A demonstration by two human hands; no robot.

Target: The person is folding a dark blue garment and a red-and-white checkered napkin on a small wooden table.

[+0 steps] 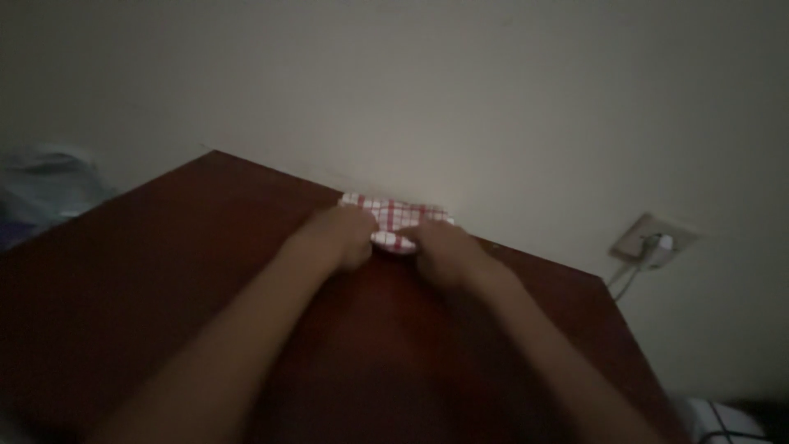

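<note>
We note the folded red-and-white checked cloth [397, 220] at the dark brown wooden table's [164, 271] far edge, 12 o'clock from both hands. Left hand [339, 238] and right hand [441, 251] equally near, fingers pinching its near edge.

A dark reddish-brown wooden table [164, 271] spreads beneath the fingers. Beyond the fingers rises a plain pale wall [460, 99]. Well right of them sits a white wall socket [653, 240] with a plugged-in cable. Far left lies a blurred bluish bundle [45, 187].
</note>
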